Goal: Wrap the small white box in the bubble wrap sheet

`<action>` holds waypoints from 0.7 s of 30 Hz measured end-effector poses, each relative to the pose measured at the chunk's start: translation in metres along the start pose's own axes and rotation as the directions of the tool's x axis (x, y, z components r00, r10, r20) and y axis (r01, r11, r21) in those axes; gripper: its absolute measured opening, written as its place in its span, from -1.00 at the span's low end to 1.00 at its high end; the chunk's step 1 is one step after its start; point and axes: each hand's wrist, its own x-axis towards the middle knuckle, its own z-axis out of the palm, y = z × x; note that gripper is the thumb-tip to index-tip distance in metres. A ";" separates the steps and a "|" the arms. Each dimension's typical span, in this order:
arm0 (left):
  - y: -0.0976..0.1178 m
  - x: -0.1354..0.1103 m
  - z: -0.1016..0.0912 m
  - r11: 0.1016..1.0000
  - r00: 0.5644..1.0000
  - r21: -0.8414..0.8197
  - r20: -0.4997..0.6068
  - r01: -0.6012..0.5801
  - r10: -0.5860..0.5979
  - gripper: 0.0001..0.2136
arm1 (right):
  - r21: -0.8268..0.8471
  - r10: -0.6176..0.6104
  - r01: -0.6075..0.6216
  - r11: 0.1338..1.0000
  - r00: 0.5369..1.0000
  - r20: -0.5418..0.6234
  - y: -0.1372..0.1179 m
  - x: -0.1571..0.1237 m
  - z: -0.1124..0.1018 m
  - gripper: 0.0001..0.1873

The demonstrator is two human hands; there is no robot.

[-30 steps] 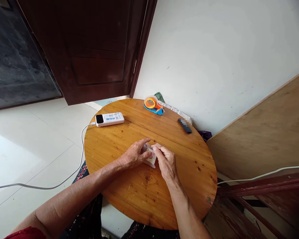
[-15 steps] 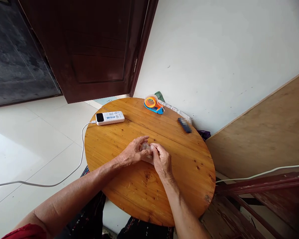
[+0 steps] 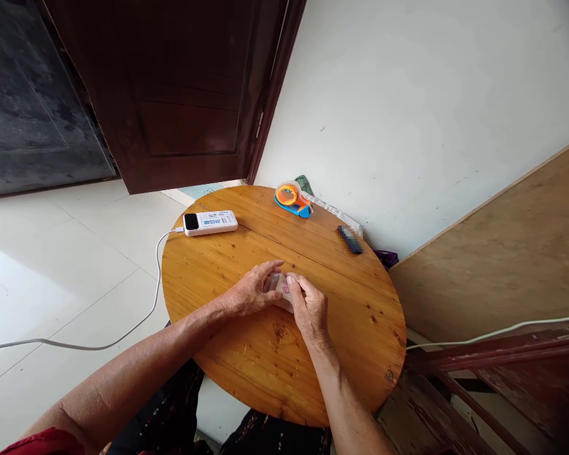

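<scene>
Compared with half a second ago, more of the packet's (image 3: 284,287) pink-marked top shows, suggesting its clear wrapping shifts under the fingers. It lies at the left hand's (image 3: 252,293) 3 o'clock and the right hand's (image 3: 309,307) 10 o'clock, above the counter (image 3: 227,268). The right pinches its edge; the left curves round it, firmness unclear.

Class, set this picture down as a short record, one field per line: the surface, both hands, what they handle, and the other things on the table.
Surface: round wooden table
Handled item: small wrapped packet, partly hidden by the hands
Left hand: curved about the packet's left side
Right hand: fingertips pinched at the packet's right side
Far left: white device with a dark screen, white cable plugged in
Far edge: orange and blue tape dispenser
Far right: dark object, blurred, kind unclear
</scene>
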 end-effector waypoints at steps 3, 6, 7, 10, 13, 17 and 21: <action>0.000 0.000 0.000 1.000 1.000 0.012 0.003 -0.006 0.006 -0.34 | -0.003 -0.016 0.016 1.000 1.000 -0.006 0.001 -0.002 0.000 -0.69; 0.000 0.000 0.000 1.000 1.000 0.019 0.001 -0.001 0.001 -0.34 | 0.004 -0.048 0.048 0.999 0.999 -0.024 0.002 -0.002 0.001 -0.70; 0.000 0.000 0.000 1.000 1.000 0.015 0.002 0.000 0.000 -0.34 | 0.002 -0.061 0.061 0.998 0.997 -0.036 0.002 -0.002 0.001 -0.70; 0.001 0.000 0.000 1.000 1.000 0.002 0.003 -0.010 0.010 -0.35 | -0.007 -0.095 0.094 0.996 0.994 -0.061 0.001 -0.001 0.000 -0.71; 0.004 -0.001 -0.001 0.999 1.000 0.027 0.005 -0.026 0.026 -0.38 | -0.016 -0.103 0.103 0.995 0.994 -0.047 -0.001 -0.001 -0.002 -0.72; 0.010 -0.001 -0.002 0.995 1.000 0.096 0.005 -0.023 0.022 -0.43 | -0.026 -0.098 0.098 0.995 0.995 -0.032 -0.001 -0.002 -0.003 -0.71; 0.016 0.000 -0.002 0.989 1.000 0.148 0.019 0.000 -0.003 -0.48 | -0.016 -0.107 0.107 0.994 0.993 -0.043 -0.001 -0.003 -0.003 -0.72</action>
